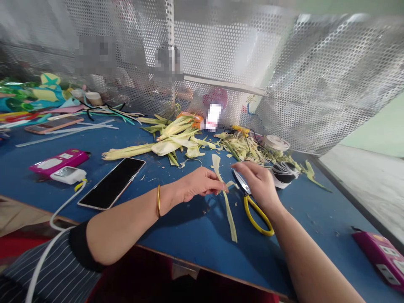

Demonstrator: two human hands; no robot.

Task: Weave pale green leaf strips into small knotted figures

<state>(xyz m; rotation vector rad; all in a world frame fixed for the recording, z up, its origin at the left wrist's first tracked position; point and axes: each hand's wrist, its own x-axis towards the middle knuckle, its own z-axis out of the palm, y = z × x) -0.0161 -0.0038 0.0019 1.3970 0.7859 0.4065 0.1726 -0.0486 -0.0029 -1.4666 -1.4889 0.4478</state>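
Observation:
A long pale-green strip of corn husk (pixel 229 214) is pinched between the thumb and fingers of my left hand (pixel 203 184), one end rising above the grip and the other hanging toward me. To its right, my right hand (pixel 257 185) is above the table with thumb and fingers drawn together; whatever is between them is hidden. Yellow-handled scissors (pixel 257 216) lie beside and partly beneath that hand, blades pointing away from me. A small curled husk scrap (pixel 232 184) shows between my hands.
Corn husks (pixel 176 134) and a heap of shreds (pixel 241 145) lie at the back. A black phone (pixel 112 183), a magenta power strip (pixel 58 162) and a white cable (pixel 61 210) are on the left. A thread spool (pixel 283 173) and another power strip (pixel 380 252) stand right. Perforated metal screens (pixel 221 54) border the table.

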